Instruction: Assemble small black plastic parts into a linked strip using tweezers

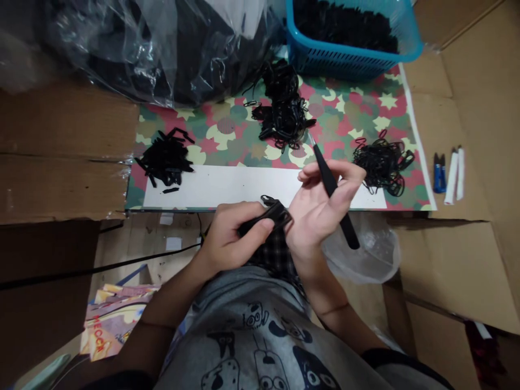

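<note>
A folded black elastic strip (270, 214), smooth and matt with a small loop standing up at its far end, is pinched in the left hand (231, 235); it is held firmly against the thumb by the curled fingers (258, 230). A slim black pointed tool (331, 181) with a bright metal tip is gripped in the right hand (320, 208), just beside the strip, and the half-spread fingers (329, 173) lie across its handle; tangled black elastic loops (284, 103) are heaped far off on a camouflage-printed sheet (345, 97), with a second tangle (382, 165) to the right; short black strips (164, 154) lie left; a blue plastic basket (353, 59) stands beyond, filled with black pieces
</note>
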`<state>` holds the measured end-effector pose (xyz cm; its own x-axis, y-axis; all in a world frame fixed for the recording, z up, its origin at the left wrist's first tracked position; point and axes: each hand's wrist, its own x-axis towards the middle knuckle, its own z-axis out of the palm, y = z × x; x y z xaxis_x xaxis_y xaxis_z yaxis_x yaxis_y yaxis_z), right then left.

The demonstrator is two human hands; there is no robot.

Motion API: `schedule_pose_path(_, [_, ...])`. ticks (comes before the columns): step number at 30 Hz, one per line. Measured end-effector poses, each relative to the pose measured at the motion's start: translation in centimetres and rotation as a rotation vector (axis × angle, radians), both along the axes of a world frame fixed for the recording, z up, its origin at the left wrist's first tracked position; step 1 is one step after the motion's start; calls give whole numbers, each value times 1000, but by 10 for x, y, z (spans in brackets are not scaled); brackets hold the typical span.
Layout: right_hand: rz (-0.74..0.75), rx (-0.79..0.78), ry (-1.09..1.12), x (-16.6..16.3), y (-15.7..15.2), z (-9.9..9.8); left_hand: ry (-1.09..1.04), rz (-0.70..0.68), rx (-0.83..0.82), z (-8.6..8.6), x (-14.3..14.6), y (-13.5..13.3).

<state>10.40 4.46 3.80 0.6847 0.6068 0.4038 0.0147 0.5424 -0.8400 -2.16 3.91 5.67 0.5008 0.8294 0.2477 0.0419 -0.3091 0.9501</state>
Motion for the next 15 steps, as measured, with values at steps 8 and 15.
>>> schedule_pose_path(8, [-26,109,-101,5,32,13,221,108,130,-1,-10,10])
schedule_pose_path(15, [70,68,-83,15,30,15,256,262,185,7,-26,22])
